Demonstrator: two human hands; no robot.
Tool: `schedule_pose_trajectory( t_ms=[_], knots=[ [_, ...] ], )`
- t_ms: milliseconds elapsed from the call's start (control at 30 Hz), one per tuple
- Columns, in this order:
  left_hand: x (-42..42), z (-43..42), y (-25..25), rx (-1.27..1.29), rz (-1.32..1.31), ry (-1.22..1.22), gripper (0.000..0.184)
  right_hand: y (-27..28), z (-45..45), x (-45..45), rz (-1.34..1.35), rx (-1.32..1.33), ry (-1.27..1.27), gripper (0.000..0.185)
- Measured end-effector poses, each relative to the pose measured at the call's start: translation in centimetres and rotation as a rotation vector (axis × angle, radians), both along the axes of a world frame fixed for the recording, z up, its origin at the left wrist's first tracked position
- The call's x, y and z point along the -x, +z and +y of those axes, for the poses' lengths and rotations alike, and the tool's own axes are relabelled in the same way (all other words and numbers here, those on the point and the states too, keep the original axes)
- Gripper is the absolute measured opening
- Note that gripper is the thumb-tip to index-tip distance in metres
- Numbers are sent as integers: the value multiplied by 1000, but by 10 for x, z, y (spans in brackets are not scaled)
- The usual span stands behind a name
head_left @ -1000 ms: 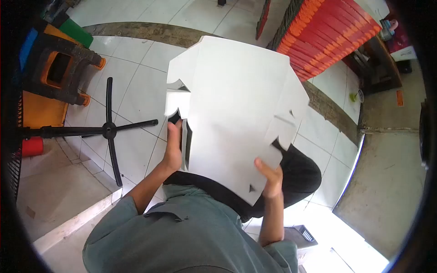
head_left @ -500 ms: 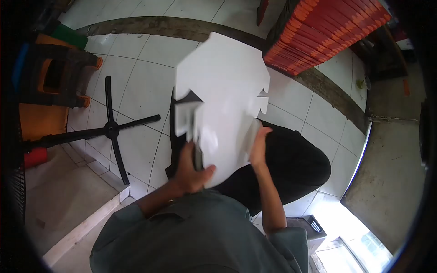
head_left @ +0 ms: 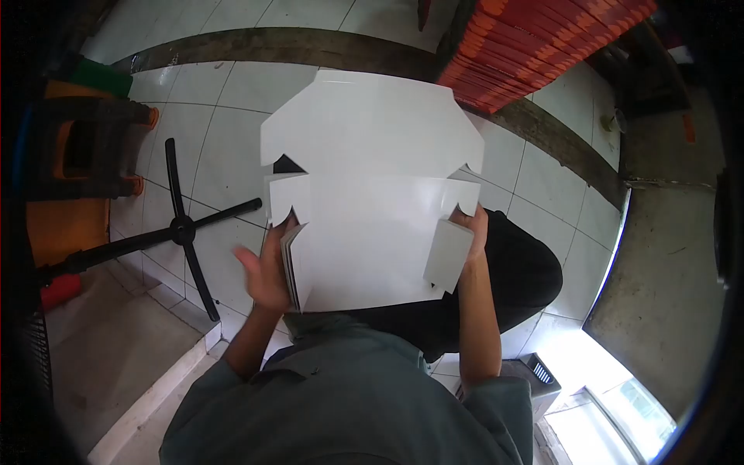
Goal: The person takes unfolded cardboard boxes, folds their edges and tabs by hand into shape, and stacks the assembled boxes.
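Observation:
A white die-cut cardboard sheet (head_left: 372, 155) with notched side flaps lies across my lap, its broad face up. Its left and right side flaps are partly folded, and several layers show at the lower left edge. My left hand (head_left: 267, 275) presses against that left edge, thumb spread away, fingers partly behind the cardboard. At the right edge, my right hand (head_left: 478, 232) holds the cardboard from the side and underneath, beside a folded flap (head_left: 449, 256); its fingers are mostly hidden.
A black stand with crossed legs (head_left: 182, 230) is on the tiled floor at left, near stacked stools (head_left: 85, 147). Red slatted items (head_left: 542, 46) stand at upper right. A grey box (head_left: 535, 380) sits at lower right, and a raised step (head_left: 124, 356) at lower left.
The cardboard has turned from a narrow, tilted pose to face up squarely. My left thumb has come off its face, and my right hand has moved outward to the right edge.

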State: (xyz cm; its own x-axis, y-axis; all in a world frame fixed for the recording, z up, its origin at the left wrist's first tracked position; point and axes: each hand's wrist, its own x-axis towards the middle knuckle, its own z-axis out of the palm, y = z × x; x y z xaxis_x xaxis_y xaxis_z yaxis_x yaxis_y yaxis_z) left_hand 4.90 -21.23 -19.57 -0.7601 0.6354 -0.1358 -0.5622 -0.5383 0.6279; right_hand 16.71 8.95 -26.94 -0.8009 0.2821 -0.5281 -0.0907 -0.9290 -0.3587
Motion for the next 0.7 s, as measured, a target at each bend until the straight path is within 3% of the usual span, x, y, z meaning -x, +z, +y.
schedule_pose_trajectory(
  t_ms=[33, 133, 167, 233, 300, 367, 467, 500, 567, 633, 667, 700],
  knots=[
    [10, 1, 0, 5, -2, 7, 78, 3, -3, -3, -9, -32, -30, 37],
    [44, 19, 19, 838, -165, 214, 78, 7, -15, -12, -7, -90, -42, 35],
    [57, 1, -4, 755, -265, 285, 65, 8, -19, -16, -2, -122, -33, 34],
    [67, -41, -50, 549, -239, 196, 54, 21, -33, -22, -25, -156, -18, 36],
    [70, -60, -60, 558, -190, 165, 53, 35, -42, -28, -87, -315, 115, 39],
    [78, -69, -66, 560, -82, 115, 51, 46, -48, -19, -80, -186, 146, 45],
    [78, -71, -59, 490, 73, 54, 46, 34, -38, -26, -199, -314, 283, 44],
    [81, -72, -61, 488, 78, 61, 46, 34, -31, -24, -51, -255, 341, 43],
    [85, -80, -73, 262, -24, -1, 46, 43, -30, -19, 98, -190, 411, 41],
    [92, -85, -88, 25, -116, -67, 46, 61, -30, -12, -186, -153, 349, 41],
    [94, -86, -94, -95, -164, -106, 45, 51, -25, -14, -59, -100, 408, 42],
    [85, -64, -63, 216, -113, -2, 43, 59, -30, -8, -61, -109, 408, 42]
  ],
)
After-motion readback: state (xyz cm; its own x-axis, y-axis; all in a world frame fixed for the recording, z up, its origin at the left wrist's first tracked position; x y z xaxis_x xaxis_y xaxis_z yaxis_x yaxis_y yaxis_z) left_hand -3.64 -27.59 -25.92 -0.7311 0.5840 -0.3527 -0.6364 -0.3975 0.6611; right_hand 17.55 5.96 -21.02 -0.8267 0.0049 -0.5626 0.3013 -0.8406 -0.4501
